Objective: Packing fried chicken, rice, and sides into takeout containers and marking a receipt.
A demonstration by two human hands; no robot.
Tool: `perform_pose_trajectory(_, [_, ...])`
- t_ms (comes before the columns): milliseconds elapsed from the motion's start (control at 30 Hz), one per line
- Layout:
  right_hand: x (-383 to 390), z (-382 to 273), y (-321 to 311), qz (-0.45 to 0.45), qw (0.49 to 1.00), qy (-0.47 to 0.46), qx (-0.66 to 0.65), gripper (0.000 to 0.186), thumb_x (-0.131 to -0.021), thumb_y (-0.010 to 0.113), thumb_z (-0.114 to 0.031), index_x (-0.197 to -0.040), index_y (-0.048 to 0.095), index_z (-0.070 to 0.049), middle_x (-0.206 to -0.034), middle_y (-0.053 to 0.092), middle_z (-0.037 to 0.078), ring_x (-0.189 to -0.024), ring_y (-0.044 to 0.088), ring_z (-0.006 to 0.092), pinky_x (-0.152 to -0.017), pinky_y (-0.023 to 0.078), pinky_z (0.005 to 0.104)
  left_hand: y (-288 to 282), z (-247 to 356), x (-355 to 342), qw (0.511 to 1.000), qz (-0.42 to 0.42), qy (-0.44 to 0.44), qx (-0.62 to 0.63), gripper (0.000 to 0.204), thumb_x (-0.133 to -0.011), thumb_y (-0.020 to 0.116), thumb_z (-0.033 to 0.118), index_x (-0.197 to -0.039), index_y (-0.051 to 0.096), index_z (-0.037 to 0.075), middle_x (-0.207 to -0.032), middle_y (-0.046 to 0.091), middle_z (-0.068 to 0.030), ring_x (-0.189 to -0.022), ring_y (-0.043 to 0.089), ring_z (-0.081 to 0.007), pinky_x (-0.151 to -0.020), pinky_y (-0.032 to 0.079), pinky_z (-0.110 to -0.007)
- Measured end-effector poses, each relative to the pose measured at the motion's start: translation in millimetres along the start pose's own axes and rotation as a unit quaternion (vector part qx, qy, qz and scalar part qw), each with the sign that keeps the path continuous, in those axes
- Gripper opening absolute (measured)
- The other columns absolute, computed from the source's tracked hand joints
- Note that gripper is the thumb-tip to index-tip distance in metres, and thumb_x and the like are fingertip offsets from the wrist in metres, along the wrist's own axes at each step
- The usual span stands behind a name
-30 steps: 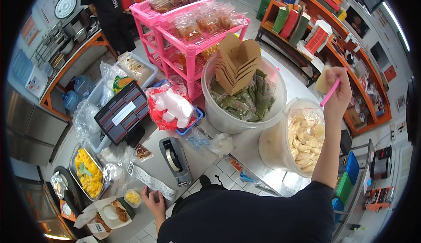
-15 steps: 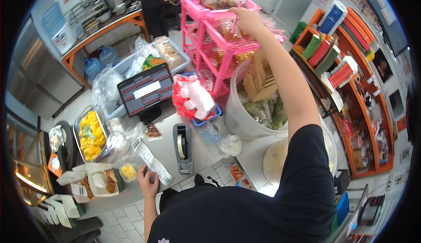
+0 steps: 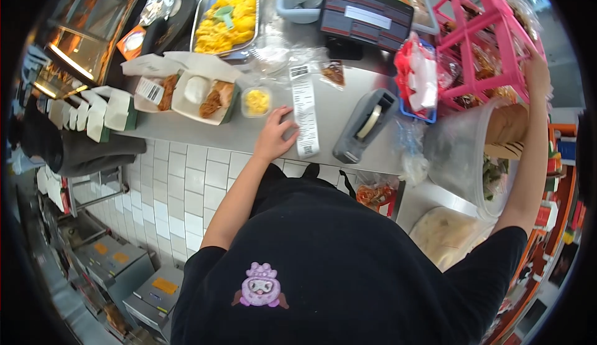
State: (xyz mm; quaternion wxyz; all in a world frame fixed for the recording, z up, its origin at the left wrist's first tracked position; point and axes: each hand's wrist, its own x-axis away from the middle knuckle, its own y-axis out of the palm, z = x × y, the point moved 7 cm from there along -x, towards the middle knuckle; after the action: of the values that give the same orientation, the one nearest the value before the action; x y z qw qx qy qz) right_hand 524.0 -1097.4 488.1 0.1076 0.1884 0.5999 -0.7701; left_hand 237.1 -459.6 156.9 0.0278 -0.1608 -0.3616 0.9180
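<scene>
My left hand (image 3: 277,135) rests on the steel counter (image 3: 329,121) with its fingers apart, beside a long printed receipt (image 3: 305,115). Near it are a small tub of yellow food (image 3: 255,101), an open paper box of fried chicken (image 3: 217,99) and a grey tape dispenser (image 3: 360,133). My right arm is stretched to the far right, where my right hand (image 3: 536,74) is at the pink tiered rack (image 3: 472,83) of bagged food; its fingers are mostly hidden and blurred, so what it holds, if anything, cannot be made out.
A tray of yellow food (image 3: 227,18), a screen on a stand (image 3: 367,15) and a blue basket (image 3: 421,115) stand at the back. Large clear tubs (image 3: 454,152) are at the right. Another person (image 3: 74,146) is at the far left, by folded boxes (image 3: 109,111). Steel bins (image 3: 112,264) stand lower left.
The view has swung down and leftward. My right hand moved from above the tubs to the pink rack, carrying a pink stick earlier. My left hand remains by the receipt.
</scene>
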Motion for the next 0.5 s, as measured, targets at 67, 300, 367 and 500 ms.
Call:
perform_pose_trajectory(67, [12,-10,-1,0.016,1.000,-0.017,0.004,0.044,-0.094,0.050,-0.028,-0.136,0.062,-0.029,-0.114,0.069,0.020,-0.105,0.066,0.0422,-0.087,0.052,0.0508,-2,-1,1,1.000,0.001,-0.005,0.004,0.016,-0.079,0.078,0.013,-0.091,0.068,0.009,-0.134,0.057,-0.0150,-0.133,0.048,-0.0385,-0.109,0.042,-0.046])
perform_pose_trajectory(300, [34,12,-37,0.000,0.994,0.087,0.074,0.035,-0.093,0.050,-0.029,-0.125,0.064,-0.027,-0.110,0.071,0.017,-0.103,0.067,0.0414,-0.085,0.052,0.0486,-7,-7,4,1.000,-0.015,-0.006,0.020,0.016,-0.081,0.076,0.014,-0.094,0.067,0.009,-0.135,0.055,-0.0154,-0.133,0.046,-0.0392,-0.110,0.040,-0.048])
perform_pose_trajectory(367, [36,38,-63,0.067,0.995,0.069,-0.002,0.033,-0.092,0.052,-0.030,-0.119,0.065,-0.018,-0.109,0.072,0.017,-0.102,0.068,0.0391,-0.084,0.051,0.0459,-4,-8,2,0.999,-0.024,0.002,0.039,0.016,-0.082,0.075,0.014,-0.094,0.067,0.009,-0.135,0.055,-0.0161,-0.134,0.046,-0.0398,-0.110,0.039,-0.048])
perform_pose_trajectory(500, [49,-22,-127,0.132,0.988,0.071,-0.031,0.035,-0.093,0.053,-0.027,-0.120,0.066,-0.007,-0.108,0.072,0.014,-0.099,0.069,0.0286,-0.084,0.051,0.0381,-7,-20,7,0.998,-0.023,-0.009,0.049,0.016,-0.084,0.075,0.014,-0.095,0.066,0.007,-0.137,0.052,-0.0183,-0.136,0.044,-0.0414,-0.109,0.040,-0.048])
